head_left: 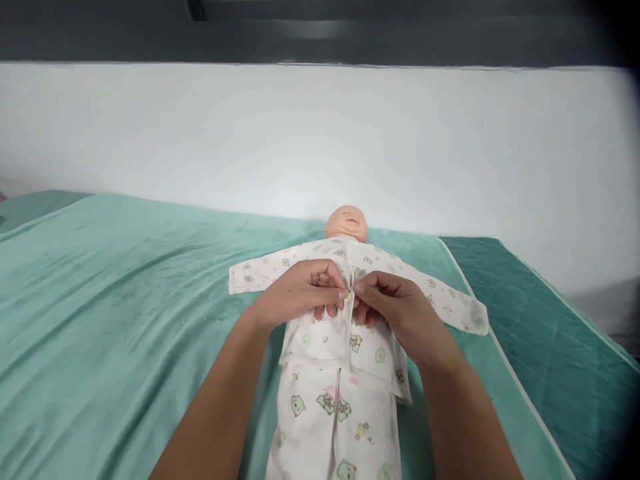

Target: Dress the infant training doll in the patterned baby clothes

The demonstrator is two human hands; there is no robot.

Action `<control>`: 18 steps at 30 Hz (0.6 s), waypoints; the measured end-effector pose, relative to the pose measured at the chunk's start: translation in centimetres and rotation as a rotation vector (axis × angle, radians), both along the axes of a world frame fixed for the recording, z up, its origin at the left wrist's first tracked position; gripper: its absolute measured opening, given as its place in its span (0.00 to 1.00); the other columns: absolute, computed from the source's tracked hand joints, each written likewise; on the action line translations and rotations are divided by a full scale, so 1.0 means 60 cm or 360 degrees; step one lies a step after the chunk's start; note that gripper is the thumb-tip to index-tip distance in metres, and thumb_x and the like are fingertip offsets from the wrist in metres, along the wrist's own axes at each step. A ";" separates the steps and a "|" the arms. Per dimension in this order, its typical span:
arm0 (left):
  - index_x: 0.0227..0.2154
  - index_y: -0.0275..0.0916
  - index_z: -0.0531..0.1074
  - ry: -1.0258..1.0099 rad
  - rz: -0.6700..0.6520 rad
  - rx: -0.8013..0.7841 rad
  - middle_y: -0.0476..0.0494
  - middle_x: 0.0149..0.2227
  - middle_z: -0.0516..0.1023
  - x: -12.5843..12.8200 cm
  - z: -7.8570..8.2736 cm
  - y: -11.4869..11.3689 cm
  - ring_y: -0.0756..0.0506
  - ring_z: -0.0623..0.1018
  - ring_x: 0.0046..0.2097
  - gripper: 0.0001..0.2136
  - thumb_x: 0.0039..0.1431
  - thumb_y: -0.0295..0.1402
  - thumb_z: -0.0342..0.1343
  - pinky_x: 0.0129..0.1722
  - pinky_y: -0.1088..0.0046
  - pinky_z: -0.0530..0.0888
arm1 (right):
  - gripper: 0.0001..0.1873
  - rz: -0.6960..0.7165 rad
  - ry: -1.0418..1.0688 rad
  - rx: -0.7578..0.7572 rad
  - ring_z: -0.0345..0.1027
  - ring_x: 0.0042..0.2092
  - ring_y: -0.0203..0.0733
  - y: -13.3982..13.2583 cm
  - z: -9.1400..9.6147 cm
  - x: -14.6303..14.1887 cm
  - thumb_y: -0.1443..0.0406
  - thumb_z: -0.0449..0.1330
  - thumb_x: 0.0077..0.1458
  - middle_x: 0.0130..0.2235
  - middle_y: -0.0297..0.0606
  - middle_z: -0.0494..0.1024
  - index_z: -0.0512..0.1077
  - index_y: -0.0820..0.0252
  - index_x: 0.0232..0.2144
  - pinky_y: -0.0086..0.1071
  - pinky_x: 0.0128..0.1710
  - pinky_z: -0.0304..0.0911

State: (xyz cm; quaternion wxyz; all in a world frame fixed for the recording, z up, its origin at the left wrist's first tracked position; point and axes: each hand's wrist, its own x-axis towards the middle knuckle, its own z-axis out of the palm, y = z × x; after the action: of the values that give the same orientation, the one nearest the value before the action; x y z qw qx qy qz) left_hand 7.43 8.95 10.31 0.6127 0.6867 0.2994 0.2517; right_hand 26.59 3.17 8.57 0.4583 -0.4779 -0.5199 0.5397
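A baby doll (347, 223) lies on its back, its head toward the wall. It wears a white long-sleeved baby jacket (320, 343) printed with small bears, and matching trousers (310, 427). Over the chest, my left hand (305, 290) pinches one front edge of the jacket between thumb and forefinger; a small pale button or snap seems to show at the fingertips. Facing it, my right hand (390, 303) pinches the other front edge. The two fingertips almost meet at the front opening. Both sleeves are spread out sideways.
A rumpled green blanket (125, 300) covers the bed under the doll. To the right, a darker green quilted cover (530, 333) shows past the blanket's white-piped edge. Behind the head stands a white wall (225, 140), with a dark band above.
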 end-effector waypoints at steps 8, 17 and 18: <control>0.30 0.37 0.70 0.0075 0.0022 0.0007 0.50 0.25 0.75 0.002 -0.002 0.001 0.53 0.73 0.26 0.03 0.57 0.30 0.57 0.22 0.80 0.68 | 0.15 -0.0016 0.0144 -0.0041 0.71 0.26 0.33 0.006 -0.007 -0.002 0.54 0.61 0.59 0.31 0.37 0.80 0.72 0.60 0.29 0.26 0.25 0.64; 0.32 0.37 0.71 0.0069 -0.0047 -0.0010 0.48 0.30 0.76 -0.002 0.000 0.001 0.51 0.76 0.30 0.09 0.57 0.37 0.60 0.31 0.73 0.75 | 0.16 -0.0074 0.0175 -0.0024 0.73 0.25 0.34 0.004 -0.006 -0.007 0.54 0.60 0.60 0.29 0.37 0.80 0.69 0.59 0.28 0.25 0.23 0.63; 0.32 0.37 0.71 0.0068 -0.0044 -0.0001 0.48 0.30 0.76 -0.001 0.000 0.000 0.50 0.76 0.31 0.08 0.57 0.36 0.60 0.31 0.73 0.75 | 0.16 -0.0077 0.0170 -0.0025 0.73 0.26 0.34 0.004 -0.005 -0.008 0.54 0.60 0.60 0.29 0.37 0.80 0.69 0.59 0.28 0.25 0.23 0.63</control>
State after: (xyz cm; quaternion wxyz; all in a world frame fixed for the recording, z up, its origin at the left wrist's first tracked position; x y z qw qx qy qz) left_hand 7.37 8.96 10.33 0.6097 0.6959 0.3030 0.2284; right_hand 26.12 3.41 8.26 0.4946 -0.4644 -0.4787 0.5572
